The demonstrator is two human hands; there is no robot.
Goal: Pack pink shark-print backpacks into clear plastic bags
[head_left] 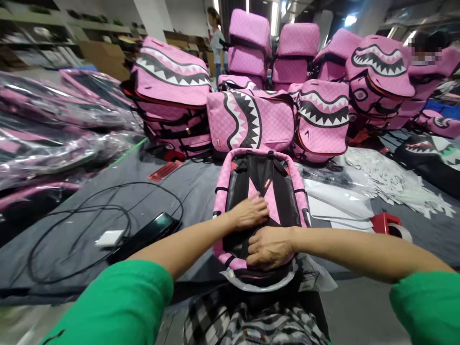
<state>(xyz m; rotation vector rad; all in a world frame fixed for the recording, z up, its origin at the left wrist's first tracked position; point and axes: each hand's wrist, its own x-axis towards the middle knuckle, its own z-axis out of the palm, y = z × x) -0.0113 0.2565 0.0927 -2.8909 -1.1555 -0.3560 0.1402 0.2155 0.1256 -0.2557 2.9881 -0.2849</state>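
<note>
A pink and black backpack [280,201] lies on the grey table with its padded back panel and straps facing up. Across the middle of that panel rests my left hand [251,211], fingers stretched out and lying on the surface. Lower down, close to the near end, my right hand [271,247] has its fingers curled against the black padding; what lies under the fingertips is hidden. A clear plastic-covered handle loop [258,287] sticks out from the near end of the backpack, towards my body.
Pink shark-mouth backpacks [251,120] stand stacked behind. Plastic-wrapped bags [53,139] fill the left. A phone [147,237], a cable and a white charger [109,238] lie left; a red tape dispenser [386,223] and white tags [391,177] lie right. A person [217,45] stands far back.
</note>
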